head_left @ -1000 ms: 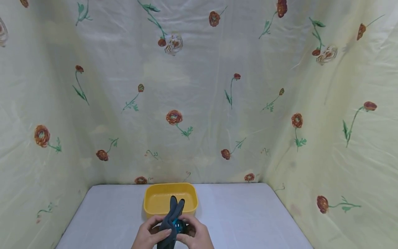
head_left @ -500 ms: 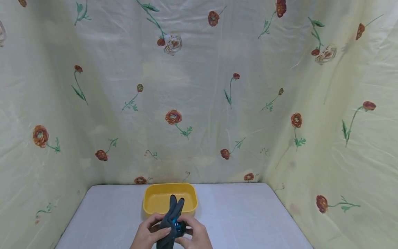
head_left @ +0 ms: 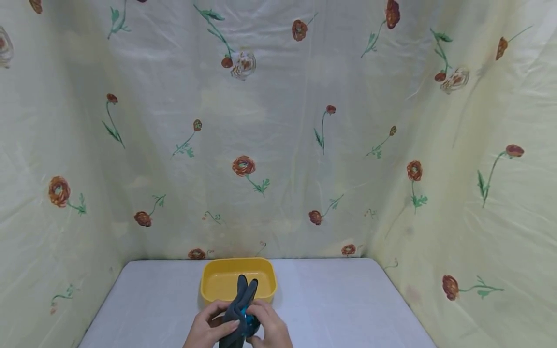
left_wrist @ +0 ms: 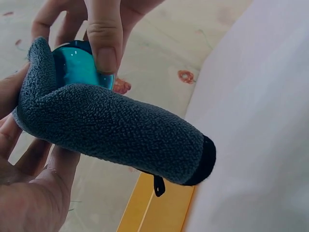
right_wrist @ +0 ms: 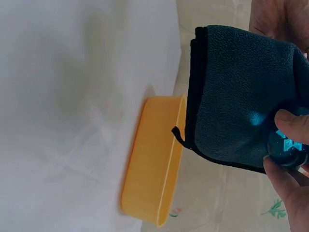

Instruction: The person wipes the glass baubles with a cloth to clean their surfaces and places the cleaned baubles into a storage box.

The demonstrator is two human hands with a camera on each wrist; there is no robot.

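Observation:
My left hand [head_left: 208,326] grips a folded dark grey cloth [head_left: 235,316] with black edging, thumb on the near side. The cloth [left_wrist: 111,125] is bent around one side of a shiny teal, glass-like round object [left_wrist: 75,67], touching it. With thumb and fingers, my right hand [head_left: 273,325] holds that round object [right_wrist: 286,147] against the cloth [right_wrist: 244,92]. A small black loop [right_wrist: 177,135] hangs from the cloth's edge. Fingers and cloth hide much of the round object, so its exact kind is unclear.
A yellow rectangular tub [head_left: 223,283] stands on the white table [head_left: 330,299], just beyond my hands. Flower-printed curtain [head_left: 278,145] surrounds the table at the back and both sides.
My right hand's fingers have shifted across the round object, and its grip has turned slightly. The left hand keeps its hold on the cloth, nearly still. The tub stays put.

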